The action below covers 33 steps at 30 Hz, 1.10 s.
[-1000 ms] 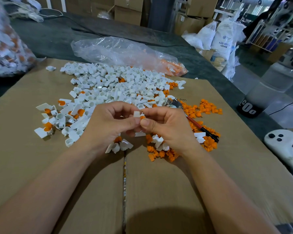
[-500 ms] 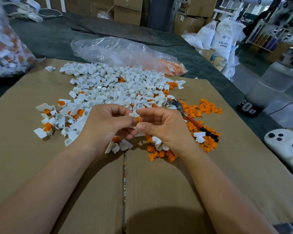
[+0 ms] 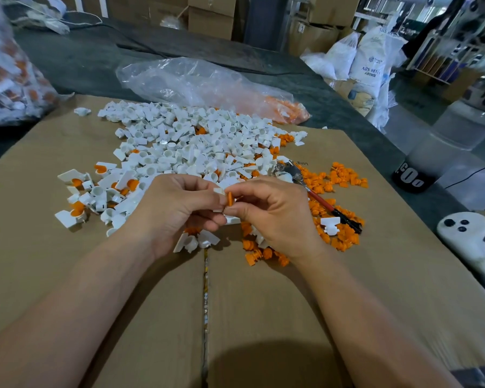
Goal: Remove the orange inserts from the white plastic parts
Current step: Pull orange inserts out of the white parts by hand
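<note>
Orange insert (image 3: 230, 198) now sticks out more from the white part (image 3: 218, 191) than before. Left hand (image 3: 177, 208) grips the part; right hand (image 3: 272, 211) pinches the insert.

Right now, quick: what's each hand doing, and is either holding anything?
Left hand: closed, gripping a white plastic part.
Right hand: closed, pinching an orange insert beside that part.

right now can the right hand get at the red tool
Probably yes. The tool lies uncovered on the cardboard just right of the right hand, with only loose inserts around it. But that hand pinches an insert, so it would need to drop it first.
</note>
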{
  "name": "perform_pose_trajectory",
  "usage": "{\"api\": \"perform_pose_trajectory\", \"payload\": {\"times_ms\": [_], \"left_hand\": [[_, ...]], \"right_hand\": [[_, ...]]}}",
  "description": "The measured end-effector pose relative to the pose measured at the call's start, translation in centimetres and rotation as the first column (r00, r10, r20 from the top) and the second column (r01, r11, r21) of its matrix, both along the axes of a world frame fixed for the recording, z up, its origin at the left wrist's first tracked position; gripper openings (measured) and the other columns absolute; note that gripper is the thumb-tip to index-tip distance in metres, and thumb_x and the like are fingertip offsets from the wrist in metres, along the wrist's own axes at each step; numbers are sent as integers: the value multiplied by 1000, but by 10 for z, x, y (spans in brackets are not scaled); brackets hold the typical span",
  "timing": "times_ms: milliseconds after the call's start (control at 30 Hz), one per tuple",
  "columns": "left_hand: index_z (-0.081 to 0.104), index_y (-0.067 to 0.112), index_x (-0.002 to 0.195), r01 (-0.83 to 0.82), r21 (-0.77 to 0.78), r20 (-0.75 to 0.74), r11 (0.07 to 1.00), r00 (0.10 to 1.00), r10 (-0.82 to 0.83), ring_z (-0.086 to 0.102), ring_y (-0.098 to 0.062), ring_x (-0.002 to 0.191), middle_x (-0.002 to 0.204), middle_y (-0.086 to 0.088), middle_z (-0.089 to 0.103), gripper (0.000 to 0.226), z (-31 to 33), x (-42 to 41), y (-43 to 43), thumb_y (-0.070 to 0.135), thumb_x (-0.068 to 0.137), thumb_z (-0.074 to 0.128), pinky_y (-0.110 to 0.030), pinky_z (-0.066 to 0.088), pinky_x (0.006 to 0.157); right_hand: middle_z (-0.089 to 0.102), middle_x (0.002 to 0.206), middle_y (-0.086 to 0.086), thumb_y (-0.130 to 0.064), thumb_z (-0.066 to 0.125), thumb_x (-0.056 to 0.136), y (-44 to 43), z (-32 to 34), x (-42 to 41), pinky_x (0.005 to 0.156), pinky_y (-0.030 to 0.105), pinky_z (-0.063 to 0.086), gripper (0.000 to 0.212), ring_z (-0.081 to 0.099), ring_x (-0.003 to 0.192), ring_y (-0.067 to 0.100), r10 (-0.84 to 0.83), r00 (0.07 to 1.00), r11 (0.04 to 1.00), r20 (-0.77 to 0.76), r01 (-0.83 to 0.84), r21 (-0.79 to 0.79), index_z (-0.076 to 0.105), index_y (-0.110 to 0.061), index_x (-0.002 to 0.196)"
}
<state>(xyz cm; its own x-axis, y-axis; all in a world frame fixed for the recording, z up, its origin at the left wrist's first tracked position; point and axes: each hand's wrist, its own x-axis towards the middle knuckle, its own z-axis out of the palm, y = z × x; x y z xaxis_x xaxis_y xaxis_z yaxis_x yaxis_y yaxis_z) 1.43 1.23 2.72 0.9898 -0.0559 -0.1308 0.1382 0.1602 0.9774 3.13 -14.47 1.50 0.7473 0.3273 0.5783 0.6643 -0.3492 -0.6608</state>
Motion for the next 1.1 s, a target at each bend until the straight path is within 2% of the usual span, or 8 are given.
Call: {"api": "perform_pose_trajectory", "payload": {"times_ms": [67, 300, 467, 567, 667, 833, 933, 1100], "left_hand": [[61, 1, 62, 3, -13, -12, 1000, 1000, -3, 59, -14, 39, 50, -12, 62, 15, 1, 0, 0, -9, 71, 65, -15, 45, 37], [60, 0, 64, 11, -20, -39, 1000, 999, -12, 59, -14, 39, 51, -13, 62, 12, 1, 0, 0, -9, 69, 65, -15, 45, 36], [59, -1, 65, -12, -30, -50, 999, 999, 10, 58, -13, 38, 50, -12, 62, 10, 1, 1, 1, -8, 68, 66, -15, 44, 35], [62, 2, 59, -9, -41, -55, 999, 998, 7, 59, -13, 38, 50, -11, 62, 8, 3, 1, 1, 1, 54, 69, -14, 44, 35], [63, 1, 59, -9, -45, -56, 999, 998, 6, 58, -13, 38, 50, -11, 62, 13, 4, 0, 1, 7, 49, 69, -14, 44, 35], [63, 0, 60, -4, -58, -73, 998, 997, 0, 58, -13, 38, 51, -12, 62, 9, 4, 0, 1, 4, 53, 68, -14, 45, 35], [63, 0, 61, -5, -59, -79, 998, 997, 1, 58, -13, 38, 52, -13, 63, 14, 3, 1, 1, 7, 49, 68, -14, 45, 35], [66, 6, 50, 8, -53, -72, 999, 997, -12, 59, -13, 39, 51, -13, 62, 3, 3, 0, 1, 7, 49, 69, -15, 46, 36]], "right_hand": [[69, 79, 3, -9, 72, 72, 0, 0, 0, 67, 31, 53, 18, 63, 74, 11, -26, 999, 999, 30, 27, -34, 73, -7, 90], [67, 80, 4, -7, 72, 72, -1, 0, 0, 66, 33, 54, 18, 62, 72, 11, 1, 1000, 999, -20, -2, -33, 72, -5, 89], [60, 83, -14, 0, 71, 72, -1, -2, 2, 73, 24, 55, 26, 63, 77, 4, 36, 998, 999, -55, -37, -17, 69, -5, 98], [57, 85, -20, 1, 71, 73, -2, -4, 3, 74, 19, 54, 30, 61, 78, -1, 33, 996, 999, -82, -35, -15, 68, -5, 102], [59, 85, -20, 1, 70, 73, -1, -4, 2, 76, 22, 54, 33, 62, 80, 2, 50, 992, 999, -119, -50, 3, 66, -8, 105], [63, 85, -16, 3, 70, 74, -1, -3, 2, 76, 25, 55, 40, 65, 79, 5, 71, 986, 997, -150, -69, 19, 62, -24, 102], [64, 85, -16, 3, 70, 74, -1, -4, 2, 76, 28, 56, 39, 66, 79, 6, 80, 982, 997, -172, -76, 31, 63, -23, 102], [66, 87, -11, -3, 71, 74, -1, -5, 1, 78, 28, 56, 34, 67, 82, 8, 107, 982, 993, -156, -99, 59, 64, -18, 104]]}}
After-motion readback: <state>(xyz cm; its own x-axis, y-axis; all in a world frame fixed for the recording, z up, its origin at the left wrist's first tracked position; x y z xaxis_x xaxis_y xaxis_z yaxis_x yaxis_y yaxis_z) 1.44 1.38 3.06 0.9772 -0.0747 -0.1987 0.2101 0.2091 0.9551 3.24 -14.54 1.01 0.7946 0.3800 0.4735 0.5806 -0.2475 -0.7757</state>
